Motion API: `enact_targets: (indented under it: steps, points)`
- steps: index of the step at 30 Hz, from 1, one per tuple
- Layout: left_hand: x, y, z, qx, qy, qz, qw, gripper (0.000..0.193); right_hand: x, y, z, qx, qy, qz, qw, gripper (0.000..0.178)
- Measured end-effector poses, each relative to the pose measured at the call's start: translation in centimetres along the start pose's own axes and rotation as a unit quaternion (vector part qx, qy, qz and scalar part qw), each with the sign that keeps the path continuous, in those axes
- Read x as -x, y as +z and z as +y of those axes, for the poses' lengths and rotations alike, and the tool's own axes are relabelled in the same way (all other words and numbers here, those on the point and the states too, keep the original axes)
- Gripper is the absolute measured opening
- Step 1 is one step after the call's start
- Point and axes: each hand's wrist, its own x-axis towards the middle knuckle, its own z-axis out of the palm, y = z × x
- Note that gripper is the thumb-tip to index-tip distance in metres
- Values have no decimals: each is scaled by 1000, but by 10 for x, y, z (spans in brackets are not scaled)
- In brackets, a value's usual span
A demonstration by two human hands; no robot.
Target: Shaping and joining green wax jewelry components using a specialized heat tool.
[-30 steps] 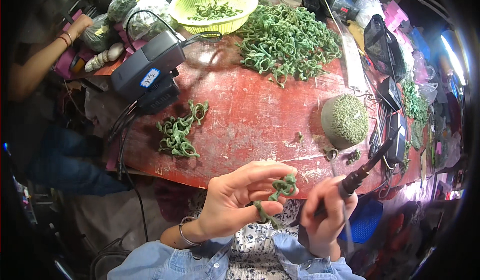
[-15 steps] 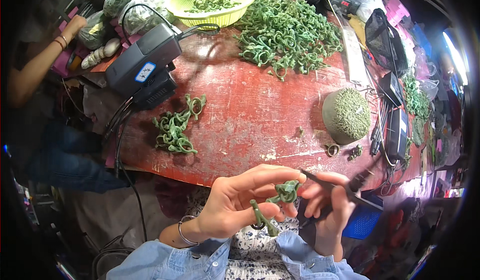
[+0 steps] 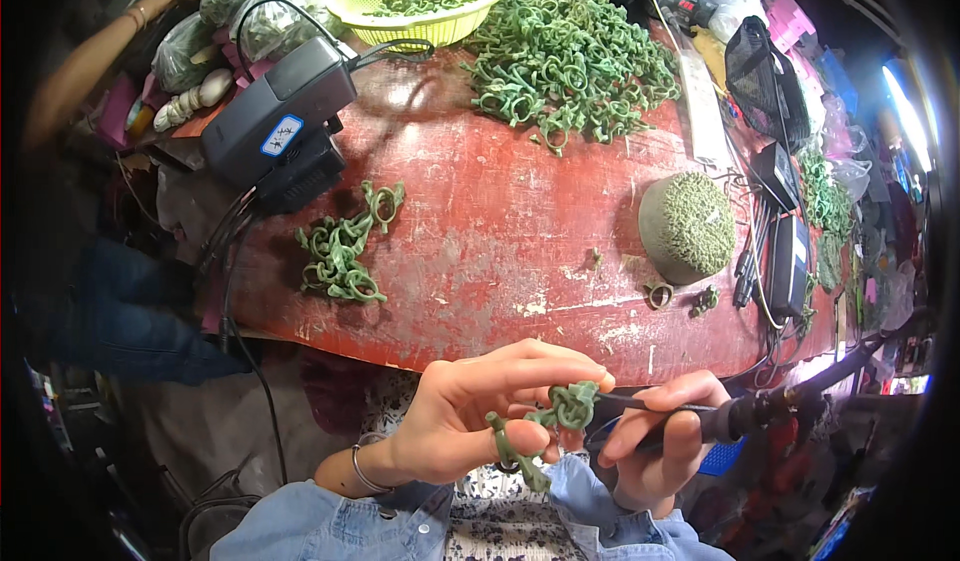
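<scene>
My left hand, with a bangle on its wrist, is closed on green, wax-like rings. One curled green ring sits at the fingertips, and a second green ring piece hangs beside the thumb. In my right hand is a black corded pen-shaped tool. Its thin dark tip reaches leftward to the upper edge of the curled ring; whether the two touch, I cannot tell. Both hands are above my lap, just in front of the red table.
A small cluster of green rings lies left on the table, a large heap at the back beside a yellow basket. A round block with a grainy top stands right, near cables and adapters. Another person's arm is at far left.
My right hand has turned the tool, bringing its tip to the curled ring and its cord into view. My left hand keeps its hold. The other person's hand has moved up and right.
</scene>
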Motion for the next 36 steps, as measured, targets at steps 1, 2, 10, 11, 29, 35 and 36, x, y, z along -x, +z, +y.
enact_targets:
  steps: [1,2,10,11,29,35,36]
  points:
    - [-1,-1,0,4,5,-6,1000,54,-2,0,5,7,-37,9,999,36]
    - [-1,-1,-1,5,4,-5,1000,54,-1,1,5,8,-36,10,999,36]
    - [-4,1,-4,20,-4,-1,1000,57,4,-5,-10,25,10,-37,999,32]
    - [-3,-1,-5,22,-3,-1,1000,57,4,-4,-5,47,-3,-21,999,33]
    - [-5,3,-5,40,-23,-5,999,56,2,2,-2,24,-74,24,997,28]
    - [-5,5,-4,41,-42,0,998,61,2,7,11,48,-111,41,992,27]
    - [-5,5,-4,39,-43,8,998,62,1,7,14,73,-131,69,986,27]
